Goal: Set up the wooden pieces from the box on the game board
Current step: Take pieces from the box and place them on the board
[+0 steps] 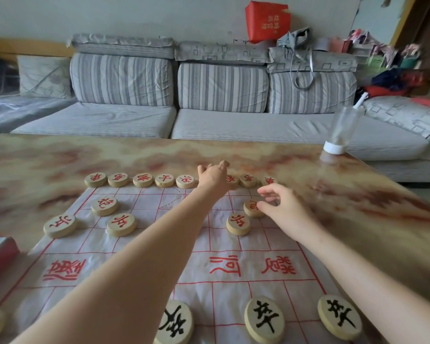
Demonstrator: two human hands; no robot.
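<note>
Past your fingers [224,164] the marbled table [134,155] runs out to a grey striped sofa [124,80] set against a pale wall [109,13]. Up and right of your fingers, a red bag [267,21] sits on the backrest, a handbag [296,38] just beside it. Farther right, clothes [392,78] are piled up. The light is soft and even.

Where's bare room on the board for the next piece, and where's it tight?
Free: the river band between the red soldier and the black pieces; the table beyond the back row. Tight: the back row at the left hand, and around the red piece the right hand pinches.
</note>
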